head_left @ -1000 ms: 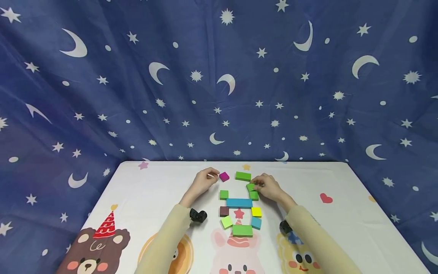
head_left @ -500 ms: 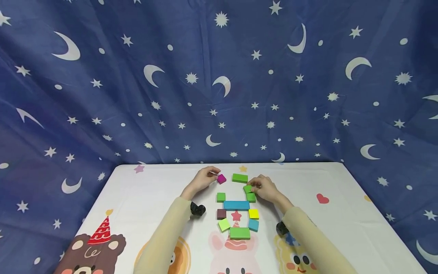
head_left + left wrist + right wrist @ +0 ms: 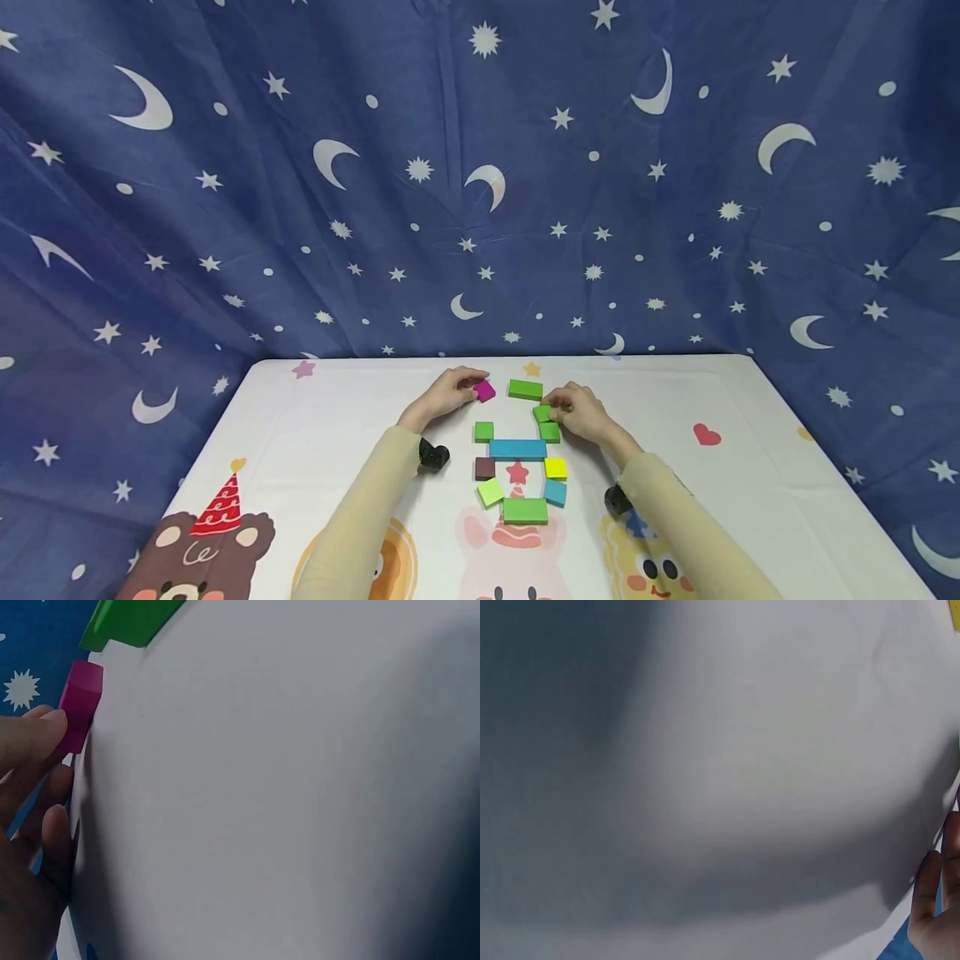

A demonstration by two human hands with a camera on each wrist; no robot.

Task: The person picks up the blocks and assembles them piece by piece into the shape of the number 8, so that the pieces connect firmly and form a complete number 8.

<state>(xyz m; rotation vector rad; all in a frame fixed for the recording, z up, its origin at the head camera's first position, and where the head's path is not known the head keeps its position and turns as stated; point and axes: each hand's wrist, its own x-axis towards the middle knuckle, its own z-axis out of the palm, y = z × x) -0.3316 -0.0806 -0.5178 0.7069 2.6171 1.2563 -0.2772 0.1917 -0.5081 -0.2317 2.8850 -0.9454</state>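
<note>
At the far middle of the table, my left hand pinches a magenta block between thumb and fingers. In the left wrist view the thumb lies on the side of that magenta block, beside a longer green block. My right hand has thumb and fingertips on a small green block, partly covering it. Right below that block lies another small green block. A long green block lies between the two hands. Only a few right fingers show in the right wrist view.
Nearer to me are a small green block, a long blue block, a dark brown block, a yellow block, a lime block, a smaller blue block and a long green block. A starry curtain hangs behind.
My left hand has moved slightly right and its fingers have closed on the magenta block. The right hand stays at its green block. The head view has shifted a little.
</note>
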